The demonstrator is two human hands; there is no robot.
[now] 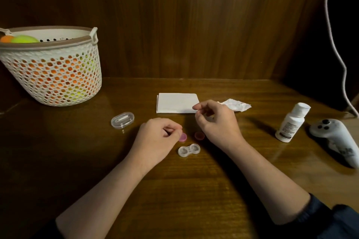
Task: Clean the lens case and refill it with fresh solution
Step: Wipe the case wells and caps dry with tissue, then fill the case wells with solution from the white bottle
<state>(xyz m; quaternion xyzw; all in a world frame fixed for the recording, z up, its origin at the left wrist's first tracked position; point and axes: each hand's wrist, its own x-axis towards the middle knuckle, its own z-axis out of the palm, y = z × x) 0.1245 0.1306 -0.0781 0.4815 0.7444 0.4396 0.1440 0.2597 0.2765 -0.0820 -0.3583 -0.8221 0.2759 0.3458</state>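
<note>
basket [58,75] of orange and green balls far left; white controller [336,137] right edge; cable [334,44] above it

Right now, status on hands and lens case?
Left hand pinching pink cap; right hand empty. Lens case open on table, second cap beside it. Nothing in the way.

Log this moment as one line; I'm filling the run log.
lens case open on table | left hand holds pink cap | right hand empty | bottle untouched

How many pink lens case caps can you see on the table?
2. One pink cap is at the left hand's fingertips, just above the open lens case. The other cap lies on the table beside the right hand. None seems hidden.
</note>
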